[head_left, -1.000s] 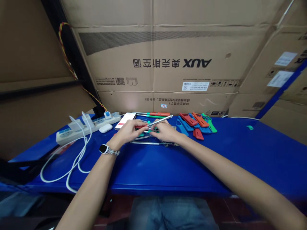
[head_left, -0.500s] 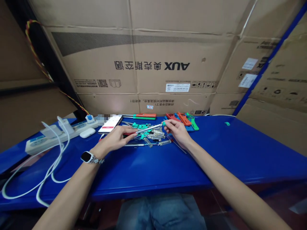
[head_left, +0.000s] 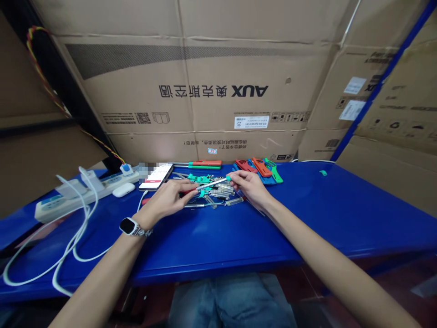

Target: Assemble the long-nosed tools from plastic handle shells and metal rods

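Left hand [head_left: 170, 197] grasping one end of a silver metal rod [head_left: 214, 183]; red shows by those fingers, can't tell if it's the rod's handle. Right hand [head_left: 251, 186] pinching a small teal piece [head_left: 228, 178] at the rod's other end. Rod is between the hands, above the pile, tilted up toward the right.

Under and behind it on the blue tabletop [head_left: 235, 241] — loose pile of clear-handled tools [head_left: 234, 201] and teal clips [head_left: 200, 179], partly hidden. Phone [head_left: 153, 178] lies just beyond the left hand, near a white case [head_left: 123, 190] and a power strip [head_left: 111, 183]. Orange-handled tool [head_left: 208, 162] near the cardboard [head_left: 205, 123]. Red cutter [head_left: 244, 166], orange cutter [head_left: 261, 167] and green cutter [head_left: 275, 173] bunched beyond the right hand. Watch [head_left: 127, 226] on left wrist.
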`<state>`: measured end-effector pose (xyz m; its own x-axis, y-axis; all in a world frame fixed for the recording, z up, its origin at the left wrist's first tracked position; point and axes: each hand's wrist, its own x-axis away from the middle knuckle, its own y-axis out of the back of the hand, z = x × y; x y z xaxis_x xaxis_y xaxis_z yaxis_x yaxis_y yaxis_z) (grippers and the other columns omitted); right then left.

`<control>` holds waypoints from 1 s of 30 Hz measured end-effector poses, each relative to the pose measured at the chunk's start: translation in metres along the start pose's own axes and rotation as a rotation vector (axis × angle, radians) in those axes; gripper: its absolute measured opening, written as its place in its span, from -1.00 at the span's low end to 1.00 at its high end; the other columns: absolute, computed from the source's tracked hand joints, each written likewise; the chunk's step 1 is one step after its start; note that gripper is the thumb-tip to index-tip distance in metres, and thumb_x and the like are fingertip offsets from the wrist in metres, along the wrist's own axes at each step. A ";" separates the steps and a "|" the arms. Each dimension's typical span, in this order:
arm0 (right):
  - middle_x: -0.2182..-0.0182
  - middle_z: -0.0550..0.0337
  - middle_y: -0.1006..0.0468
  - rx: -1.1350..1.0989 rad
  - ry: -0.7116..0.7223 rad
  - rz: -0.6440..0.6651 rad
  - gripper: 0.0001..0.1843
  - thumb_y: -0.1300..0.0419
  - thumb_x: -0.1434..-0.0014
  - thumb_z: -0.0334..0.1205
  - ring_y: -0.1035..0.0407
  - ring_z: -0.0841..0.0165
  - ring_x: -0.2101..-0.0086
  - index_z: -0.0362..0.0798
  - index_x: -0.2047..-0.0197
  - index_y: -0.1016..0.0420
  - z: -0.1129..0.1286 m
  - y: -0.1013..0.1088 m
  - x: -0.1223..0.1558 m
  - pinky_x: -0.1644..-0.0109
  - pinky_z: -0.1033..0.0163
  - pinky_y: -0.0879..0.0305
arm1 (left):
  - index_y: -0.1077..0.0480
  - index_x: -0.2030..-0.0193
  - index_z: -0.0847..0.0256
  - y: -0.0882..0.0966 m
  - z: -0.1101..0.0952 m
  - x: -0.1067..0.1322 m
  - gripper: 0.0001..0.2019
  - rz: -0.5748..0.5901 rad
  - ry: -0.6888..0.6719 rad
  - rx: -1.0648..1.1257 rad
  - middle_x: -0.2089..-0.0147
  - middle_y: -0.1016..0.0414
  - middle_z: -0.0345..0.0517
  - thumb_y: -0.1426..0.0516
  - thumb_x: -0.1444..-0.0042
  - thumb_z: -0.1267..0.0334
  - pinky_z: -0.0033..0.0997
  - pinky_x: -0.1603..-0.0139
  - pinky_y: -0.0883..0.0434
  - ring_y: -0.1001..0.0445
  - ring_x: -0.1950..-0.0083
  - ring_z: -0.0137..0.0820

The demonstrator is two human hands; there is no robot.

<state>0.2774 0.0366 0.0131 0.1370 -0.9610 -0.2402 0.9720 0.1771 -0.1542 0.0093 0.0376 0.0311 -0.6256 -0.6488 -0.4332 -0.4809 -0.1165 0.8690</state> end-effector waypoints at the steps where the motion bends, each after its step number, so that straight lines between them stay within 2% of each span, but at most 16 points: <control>1: 0.52 0.25 -0.50 -0.025 -0.008 -0.008 -0.58 -0.46 0.14 0.07 -0.26 0.48 0.50 -0.10 0.34 -0.58 -0.001 0.000 0.000 0.38 0.30 -0.16 | -0.56 0.00 0.24 -0.001 -0.001 0.000 -0.66 -0.005 -0.006 -0.022 0.14 -0.61 0.03 -0.04 -0.33 0.13 -0.22 0.08 -0.45 -0.56 0.13 -0.19; 6: 0.55 0.26 -0.49 -0.112 -0.076 0.010 -0.62 -0.48 0.16 0.01 -0.25 0.50 0.53 -0.10 0.39 -0.58 -0.002 0.004 0.000 0.42 0.32 -0.13 | -0.55 -0.01 0.22 -0.004 -0.004 0.000 -0.68 -0.044 -0.008 -0.127 0.14 -0.59 0.01 -0.02 -0.35 0.16 -0.25 0.11 -0.46 -0.55 0.12 -0.22; 12: 0.56 0.25 -0.49 -0.112 -0.077 0.000 -0.64 -0.50 0.17 -0.04 -0.27 0.50 0.52 -0.12 0.41 -0.58 -0.002 0.004 0.001 0.41 0.32 -0.15 | -0.55 0.01 0.23 -0.004 -0.006 0.001 -0.67 -0.043 -0.037 -0.172 0.15 -0.59 -0.01 -0.01 -0.35 0.17 -0.28 0.15 -0.46 -0.56 0.14 -0.24; 18: 0.56 0.26 -0.48 -0.237 -0.210 -0.021 -0.66 -0.52 0.19 -0.11 -0.27 0.53 0.52 -0.14 0.45 -0.55 0.001 0.002 0.001 0.38 0.34 -0.18 | -0.54 0.01 0.21 -0.006 -0.008 0.002 -0.65 -0.055 -0.029 -0.242 0.17 -0.59 -0.01 0.02 -0.36 0.14 -0.32 0.24 -0.45 -0.58 0.15 -0.23; 25: 0.56 0.21 -0.51 -0.079 -0.217 0.106 -0.69 -0.51 0.19 -0.12 -0.31 0.48 0.50 -0.13 0.46 -0.56 0.005 0.013 0.001 0.38 0.31 -0.18 | -0.55 0.00 0.21 -0.005 -0.007 0.002 -0.67 -0.014 -0.049 -0.205 0.11 -0.61 0.00 0.00 -0.34 0.17 -0.28 0.17 -0.46 -0.59 0.13 -0.21; 30: 0.55 0.24 -0.52 -0.102 -0.158 0.080 -0.65 -0.51 0.19 -0.06 -0.32 0.48 0.51 -0.10 0.40 -0.59 0.004 0.012 -0.001 0.36 0.29 -0.20 | -0.55 0.01 0.21 -0.005 -0.010 0.001 -0.68 -0.012 -0.032 -0.141 0.14 -0.61 0.00 -0.01 -0.34 0.19 -0.27 0.12 -0.46 -0.58 0.12 -0.22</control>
<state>0.2895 0.0387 0.0153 0.2486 -0.9630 -0.1036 0.9336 0.2668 -0.2393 0.0172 0.0306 0.0287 -0.6406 -0.6226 -0.4494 -0.3992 -0.2299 0.8876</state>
